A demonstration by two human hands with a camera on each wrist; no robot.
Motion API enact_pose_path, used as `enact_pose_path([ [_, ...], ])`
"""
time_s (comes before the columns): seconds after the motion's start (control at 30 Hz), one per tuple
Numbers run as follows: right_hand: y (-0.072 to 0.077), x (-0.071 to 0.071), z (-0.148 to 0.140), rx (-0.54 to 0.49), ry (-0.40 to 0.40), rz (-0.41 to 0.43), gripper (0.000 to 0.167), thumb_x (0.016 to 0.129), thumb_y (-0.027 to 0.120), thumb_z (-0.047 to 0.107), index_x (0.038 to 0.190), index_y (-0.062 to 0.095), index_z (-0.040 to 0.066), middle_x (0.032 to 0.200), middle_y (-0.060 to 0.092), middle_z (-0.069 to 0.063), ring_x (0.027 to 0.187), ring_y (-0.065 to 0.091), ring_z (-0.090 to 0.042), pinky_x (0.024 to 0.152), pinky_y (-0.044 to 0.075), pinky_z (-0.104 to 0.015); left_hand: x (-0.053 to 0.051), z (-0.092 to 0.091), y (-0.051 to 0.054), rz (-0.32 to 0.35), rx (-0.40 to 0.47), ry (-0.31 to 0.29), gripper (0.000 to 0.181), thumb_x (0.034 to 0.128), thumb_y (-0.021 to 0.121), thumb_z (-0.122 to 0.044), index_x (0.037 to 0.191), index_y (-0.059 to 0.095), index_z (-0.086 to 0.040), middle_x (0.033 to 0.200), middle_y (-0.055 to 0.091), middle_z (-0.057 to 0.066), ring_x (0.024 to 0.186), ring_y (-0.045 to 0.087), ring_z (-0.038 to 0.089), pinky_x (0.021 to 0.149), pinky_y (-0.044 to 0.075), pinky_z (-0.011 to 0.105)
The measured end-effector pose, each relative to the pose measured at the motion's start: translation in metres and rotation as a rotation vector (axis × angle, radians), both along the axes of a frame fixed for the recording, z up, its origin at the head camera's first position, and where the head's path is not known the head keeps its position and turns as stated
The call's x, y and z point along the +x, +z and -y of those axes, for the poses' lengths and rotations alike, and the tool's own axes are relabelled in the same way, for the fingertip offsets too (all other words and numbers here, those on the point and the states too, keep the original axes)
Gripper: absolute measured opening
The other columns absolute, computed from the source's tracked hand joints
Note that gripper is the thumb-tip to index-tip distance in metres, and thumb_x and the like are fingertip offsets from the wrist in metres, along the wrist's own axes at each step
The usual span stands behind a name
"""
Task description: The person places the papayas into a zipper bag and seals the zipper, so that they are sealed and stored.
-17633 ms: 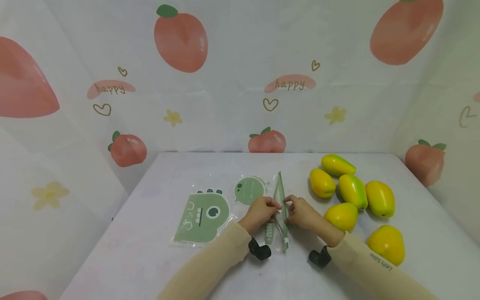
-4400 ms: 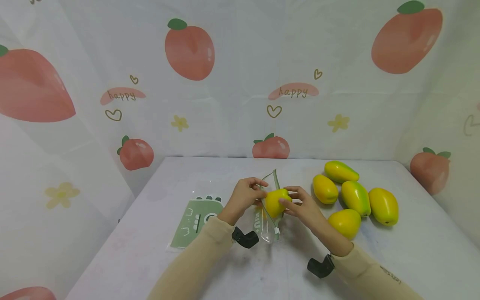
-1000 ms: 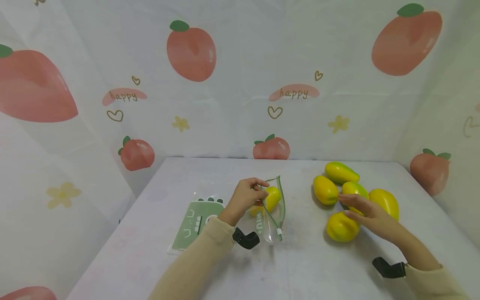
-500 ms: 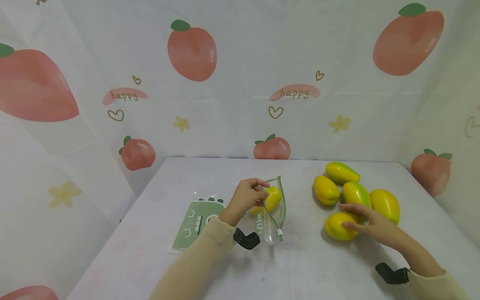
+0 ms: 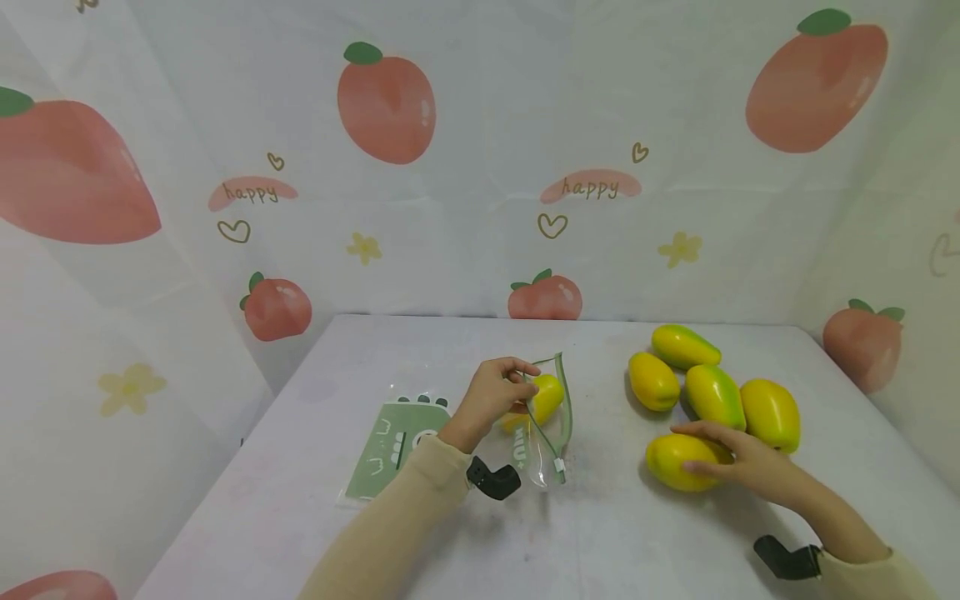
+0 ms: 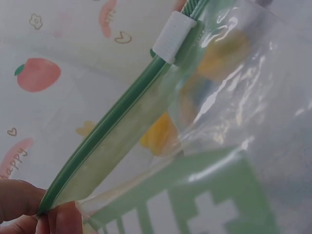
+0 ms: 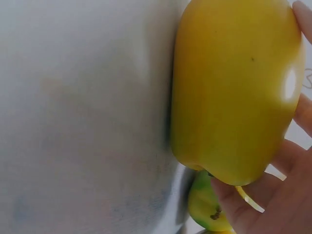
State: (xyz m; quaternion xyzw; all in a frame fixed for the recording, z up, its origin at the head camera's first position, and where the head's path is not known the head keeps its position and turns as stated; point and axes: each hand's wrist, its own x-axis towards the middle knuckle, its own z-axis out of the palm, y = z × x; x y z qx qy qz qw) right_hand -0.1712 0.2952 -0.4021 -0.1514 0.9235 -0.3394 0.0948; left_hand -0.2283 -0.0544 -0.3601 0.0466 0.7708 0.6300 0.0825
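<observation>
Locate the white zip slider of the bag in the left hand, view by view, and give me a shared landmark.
Head: white slider below centre, slightly right, low on the bag's mouth.
Left wrist: white slider near the top, slightly right of centre.
Right wrist: not in it.
Shared landmark: the green zip edge, in the head and left wrist views only.

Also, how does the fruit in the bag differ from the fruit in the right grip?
The bagged fruit lies inside the clear bag; the held fruit is outside it. The left grip pinches the bag's edge beside the first, while the right grip holds the second directly. Both look yellow.
</observation>
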Motion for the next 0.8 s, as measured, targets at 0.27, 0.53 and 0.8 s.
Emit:
enact_pose_path([
  [0.27,-0.0027,0.0023,0.0002,0.002,0.048,-0.016,0.053,0.09,0.067,0.034,0.135,0.053,0.011,0.137,0.052,-0.02,0.125,0.044,-0.046,0.089,0.039,-0.07,0.0001,-0.0004,-0.0007,-0.002,-0.001,0.0,0.023,0.0839,0.069,-0.002,0.107,0.068,0.001,0.076,0.049,0.003,0.062,0.059,0.015,0.065,0.06,0.028],
  [0.53,-0.0032,0.0001,0.003,-0.01,0.088,0.008,0.054,0.09,0.067,0.031,0.136,0.051,0.007,0.134,0.054,-0.019,0.12,0.049,-0.041,0.091,0.042,-0.065,0.0009,-0.0007,0.0007,-0.007,0.003,-0.005,0.023,0.0841,0.068,-0.002,0.107,0.068,0.002,0.076,0.049,0.003,0.062,0.059,0.016,0.065,0.06,0.029],
  [0.8,-0.0035,-0.0038,0.0055,0.009,0.067,0.015,0.054,0.088,0.069,0.037,0.133,0.054,0.01,0.131,0.057,-0.014,0.119,0.049,-0.036,0.093,0.04,-0.066,0.0002,-0.0012,-0.0013,-0.007,-0.006,-0.002,0.023,0.0841,0.068,-0.002,0.107,0.069,0.0,0.075,0.048,0.003,0.062,0.059,0.015,0.065,0.06,0.029],
])
